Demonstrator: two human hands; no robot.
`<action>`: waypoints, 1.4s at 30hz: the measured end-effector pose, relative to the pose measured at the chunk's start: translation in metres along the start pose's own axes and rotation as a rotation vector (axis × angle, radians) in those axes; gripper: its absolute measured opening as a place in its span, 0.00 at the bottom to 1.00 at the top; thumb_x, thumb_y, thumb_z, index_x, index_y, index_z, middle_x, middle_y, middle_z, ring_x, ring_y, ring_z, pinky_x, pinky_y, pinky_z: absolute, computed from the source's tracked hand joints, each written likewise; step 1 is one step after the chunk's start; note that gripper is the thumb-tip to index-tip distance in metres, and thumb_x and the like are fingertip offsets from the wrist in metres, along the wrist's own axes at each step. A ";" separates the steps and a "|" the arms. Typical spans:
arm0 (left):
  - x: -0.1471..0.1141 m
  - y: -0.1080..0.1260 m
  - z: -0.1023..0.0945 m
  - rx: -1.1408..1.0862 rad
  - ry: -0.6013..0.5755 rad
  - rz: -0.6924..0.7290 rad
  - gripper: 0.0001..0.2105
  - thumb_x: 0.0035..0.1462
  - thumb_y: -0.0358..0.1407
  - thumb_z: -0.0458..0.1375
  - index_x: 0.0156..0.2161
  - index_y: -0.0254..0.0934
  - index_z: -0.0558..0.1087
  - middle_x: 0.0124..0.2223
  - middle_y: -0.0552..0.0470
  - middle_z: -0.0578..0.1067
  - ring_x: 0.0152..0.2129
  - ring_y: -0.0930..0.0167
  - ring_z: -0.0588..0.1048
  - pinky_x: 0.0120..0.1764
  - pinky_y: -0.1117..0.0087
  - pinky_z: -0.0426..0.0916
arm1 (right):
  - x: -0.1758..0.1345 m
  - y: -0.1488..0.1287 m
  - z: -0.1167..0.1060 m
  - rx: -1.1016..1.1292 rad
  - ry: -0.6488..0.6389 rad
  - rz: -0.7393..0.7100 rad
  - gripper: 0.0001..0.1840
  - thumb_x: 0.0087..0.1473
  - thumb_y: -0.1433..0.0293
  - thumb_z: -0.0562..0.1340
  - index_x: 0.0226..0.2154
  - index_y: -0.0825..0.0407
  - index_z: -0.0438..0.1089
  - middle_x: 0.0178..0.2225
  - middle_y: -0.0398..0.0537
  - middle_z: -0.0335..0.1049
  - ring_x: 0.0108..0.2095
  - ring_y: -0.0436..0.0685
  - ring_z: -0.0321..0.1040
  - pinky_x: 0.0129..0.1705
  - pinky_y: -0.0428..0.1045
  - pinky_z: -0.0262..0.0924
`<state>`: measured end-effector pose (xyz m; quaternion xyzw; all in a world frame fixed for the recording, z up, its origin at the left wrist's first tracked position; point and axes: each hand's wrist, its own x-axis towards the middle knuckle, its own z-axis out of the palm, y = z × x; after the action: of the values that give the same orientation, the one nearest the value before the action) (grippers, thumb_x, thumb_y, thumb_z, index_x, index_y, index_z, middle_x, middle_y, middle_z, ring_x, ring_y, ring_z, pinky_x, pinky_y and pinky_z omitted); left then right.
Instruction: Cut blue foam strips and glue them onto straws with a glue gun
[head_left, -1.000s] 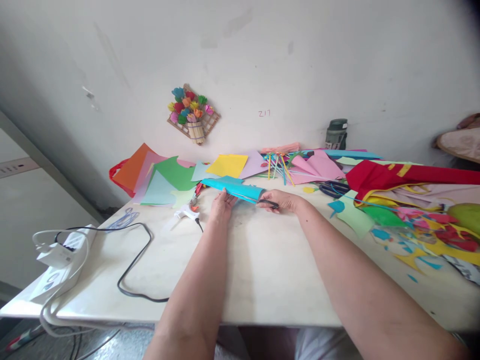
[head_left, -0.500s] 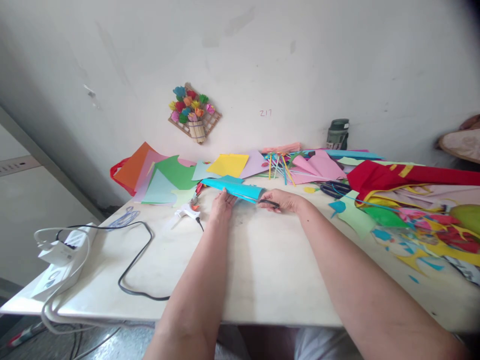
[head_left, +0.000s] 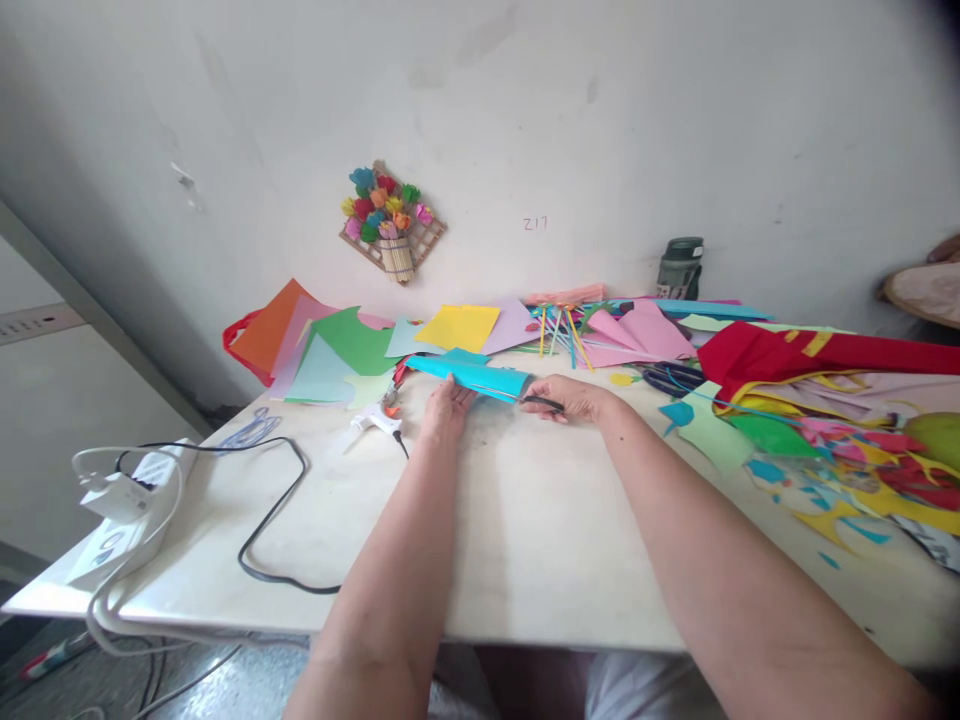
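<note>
A sheet of bright blue paper [head_left: 469,374] is held above the far half of the table, its near edge bent up. My left hand [head_left: 448,400] is closed on that near edge, with the thumb on top and fingers beneath. Black-handled scissors [head_left: 544,402] sit in the closed fingers of my right hand [head_left: 562,396], at the paper's right end. Their blades run left along the paper's lower edge, partly covered by it. Left of my left hand lies a white glue gun [head_left: 373,424] with a black cord.
Coloured sheets [head_left: 352,345] lie along the wall. Paper scraps [head_left: 825,490] and a red cloth [head_left: 780,350] cover the right side. A white power strip [head_left: 135,510] with cables stands at the left edge. A dark green bottle [head_left: 679,268] stands at the back.
Both hands stay at the paper with almost no movement. The whole view has shifted very slightly; the scissors remain at the paper's right end.
</note>
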<state>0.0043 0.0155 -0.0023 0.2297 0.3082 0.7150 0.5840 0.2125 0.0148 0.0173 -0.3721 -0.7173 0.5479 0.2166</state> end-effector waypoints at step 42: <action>0.003 0.001 -0.001 0.000 0.051 -0.011 0.04 0.53 0.29 0.50 0.31 0.34 0.67 0.32 0.44 0.73 0.31 0.67 0.74 0.36 0.64 0.68 | 0.000 -0.004 0.002 -0.062 0.097 -0.035 0.29 0.36 0.62 0.66 0.39 0.53 0.54 0.15 0.37 0.65 0.10 0.43 0.54 0.10 0.39 0.50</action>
<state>0.0026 0.0182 -0.0026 0.2097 0.3244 0.7175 0.5797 0.2097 0.0130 0.0204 -0.3924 -0.7290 0.5027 0.2489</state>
